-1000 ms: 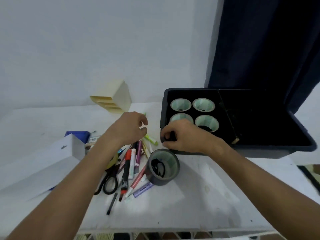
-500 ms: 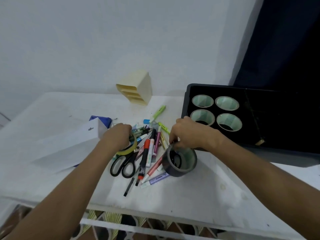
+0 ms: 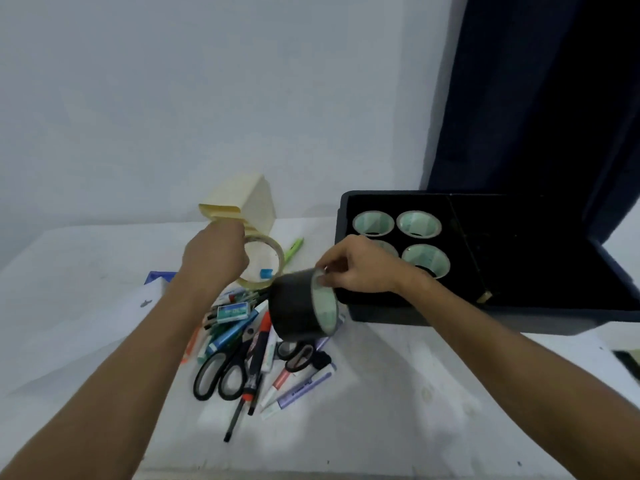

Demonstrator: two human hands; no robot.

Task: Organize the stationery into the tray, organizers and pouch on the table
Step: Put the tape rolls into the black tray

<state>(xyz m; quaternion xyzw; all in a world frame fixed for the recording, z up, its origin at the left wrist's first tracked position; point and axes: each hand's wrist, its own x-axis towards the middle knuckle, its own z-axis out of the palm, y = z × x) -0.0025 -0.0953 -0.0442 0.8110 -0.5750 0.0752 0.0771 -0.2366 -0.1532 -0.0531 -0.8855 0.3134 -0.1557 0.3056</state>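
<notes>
Soft, even, cool-toned light; faint diffuse shadows under both forearms on the white table (image 3: 398, 393). Motion blur on the black tape roll (image 3: 298, 306), whole frame slightly soft. Wide-angle bowing toward edges, black tray (image 3: 519, 320) interior underexposed

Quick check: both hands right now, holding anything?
Left hand: grips the clear tape roll.
Right hand: pinches the rim of the black tape roll.

Black tape roll (image 3: 298, 311) with pale green core, yellowish tape ring (image 3: 273, 252), black tray (image 3: 519, 317), cream organizer (image 3: 254, 202).
</notes>
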